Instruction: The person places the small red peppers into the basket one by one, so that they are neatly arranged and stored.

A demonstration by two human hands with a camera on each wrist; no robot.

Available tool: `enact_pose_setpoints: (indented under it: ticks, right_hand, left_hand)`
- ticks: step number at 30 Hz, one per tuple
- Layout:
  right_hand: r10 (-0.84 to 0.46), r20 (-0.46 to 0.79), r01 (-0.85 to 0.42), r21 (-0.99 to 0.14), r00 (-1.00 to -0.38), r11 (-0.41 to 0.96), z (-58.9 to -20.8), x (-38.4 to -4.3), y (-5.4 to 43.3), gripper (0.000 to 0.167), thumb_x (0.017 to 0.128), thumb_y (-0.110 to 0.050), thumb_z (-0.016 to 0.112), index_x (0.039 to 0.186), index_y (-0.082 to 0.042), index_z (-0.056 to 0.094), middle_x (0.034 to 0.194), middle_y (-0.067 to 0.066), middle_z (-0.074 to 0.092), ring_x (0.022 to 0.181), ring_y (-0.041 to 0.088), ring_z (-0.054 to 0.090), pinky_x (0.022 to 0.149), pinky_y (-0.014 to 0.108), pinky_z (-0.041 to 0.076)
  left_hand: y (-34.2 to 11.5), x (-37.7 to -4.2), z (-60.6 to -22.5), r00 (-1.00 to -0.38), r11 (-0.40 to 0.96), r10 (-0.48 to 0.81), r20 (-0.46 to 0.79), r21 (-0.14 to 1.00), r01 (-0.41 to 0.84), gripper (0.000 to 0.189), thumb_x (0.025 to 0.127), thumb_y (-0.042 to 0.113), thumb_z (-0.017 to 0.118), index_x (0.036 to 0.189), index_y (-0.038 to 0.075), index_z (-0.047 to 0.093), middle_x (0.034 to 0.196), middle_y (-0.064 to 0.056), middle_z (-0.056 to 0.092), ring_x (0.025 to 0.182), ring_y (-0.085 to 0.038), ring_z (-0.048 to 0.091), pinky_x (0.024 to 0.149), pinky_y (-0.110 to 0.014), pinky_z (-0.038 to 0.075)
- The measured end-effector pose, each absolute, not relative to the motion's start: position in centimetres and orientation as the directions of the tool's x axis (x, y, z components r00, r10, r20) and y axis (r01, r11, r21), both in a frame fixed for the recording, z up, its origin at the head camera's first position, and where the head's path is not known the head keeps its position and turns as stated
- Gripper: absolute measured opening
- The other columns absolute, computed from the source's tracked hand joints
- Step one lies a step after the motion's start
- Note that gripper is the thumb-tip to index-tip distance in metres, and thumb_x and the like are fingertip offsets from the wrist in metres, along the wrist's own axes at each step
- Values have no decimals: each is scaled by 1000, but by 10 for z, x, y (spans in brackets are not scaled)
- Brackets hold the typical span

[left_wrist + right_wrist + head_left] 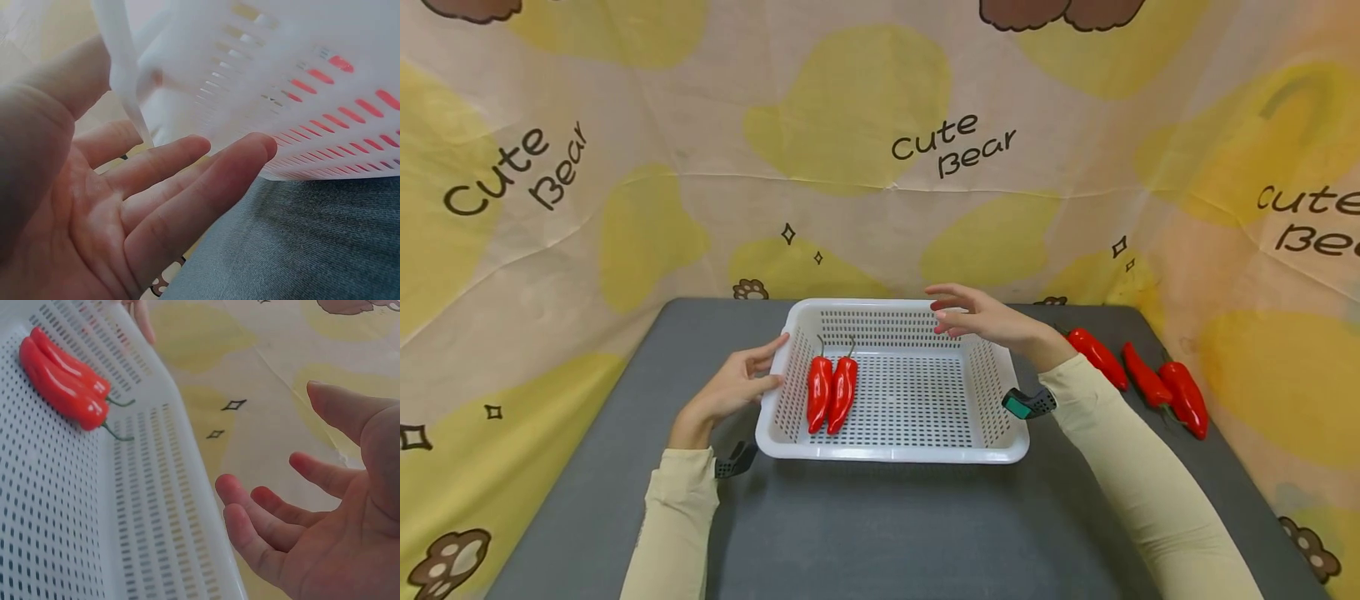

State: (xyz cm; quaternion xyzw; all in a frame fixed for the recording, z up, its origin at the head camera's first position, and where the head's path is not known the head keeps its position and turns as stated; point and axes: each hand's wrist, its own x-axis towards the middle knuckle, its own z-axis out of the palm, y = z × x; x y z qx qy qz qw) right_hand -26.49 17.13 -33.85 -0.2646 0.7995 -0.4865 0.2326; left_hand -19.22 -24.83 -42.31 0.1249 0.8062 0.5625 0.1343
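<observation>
A white perforated plastic basket (891, 455) is on the grey table. Two red chili peppers (819, 392) lie side by side at its left end, green stems towards the far wall. My left hand (730, 387) is at the basket's left rim, thumb and index fingertips right at the edge; in the left wrist view its other fingers (187, 200) extend loosely beside the slotted wall. Above the far right corner, my right hand (981, 321) holds nothing, its fingers spread and slightly bent. The right wrist view shows its fingertips (237, 519) near the basket's rim.
Three more red chili peppers (1183, 396) lie on the table (887, 533) at the right, beyond my right forearm. A patterned cloth (850, 125) with "Cute Bear" lettering hangs behind and along the sides. Each wrist wears a dark strap (1030, 403).
</observation>
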Motion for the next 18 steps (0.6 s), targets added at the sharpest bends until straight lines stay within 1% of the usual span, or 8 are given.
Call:
enact_pose_setpoints:
  ticks: [6, 11, 15, 18]
  right_hand:
    - [-618, -107, -197, -894, -779, 402, -335, -266, 193, 58, 105, -23, 52, 158, -13, 30, 160, 25, 35, 120, 32, 64, 112, 56, 45]
    - [-595, -101, -207, -881, -797, 426, -331, -267, 208, 57, 106, -24, 50, 158, -12, 29, 160, 25, 36, 123, 36, 62, 111, 56, 45]
    - [-555, -113, -202, -857, -824, 474, -329, -266, 222, 57, 106, -26, 50, 158, -12, 30, 160, 22, 37, 125, 41, 59, 112, 57, 44]
    - [-534, -118, -191, -852, -837, 488, -329, -265, 234, 58, 106, -26, 49, 158, -10, 29, 161, 23, 35, 128, 45, 56, 113, 60, 43]
  left_hand:
    - [-247, -193, -423, -933, 324, 353, -73, 945, 48, 74, 96, 4, 61, 161, 13, 27, 151, -30, 47, 102, -28, 73, 76, -44, 64]
    - [-247, -194, -424, -936, 323, 345, -73, 945, 45, 74, 95, 4, 61, 161, 12, 28, 149, -31, 48, 100, -26, 73, 76, -43, 64]
    - [-248, -193, -423, -933, 324, 352, -69, 945, 53, 73, 96, 5, 61, 161, 12, 27, 150, -32, 47, 102, -29, 72, 76, -43, 64]
    - [-248, -192, -422, -927, 319, 370, -62, 945, 64, 74, 96, 4, 61, 161, 10, 25, 151, -33, 44, 103, -30, 71, 76, -42, 64]
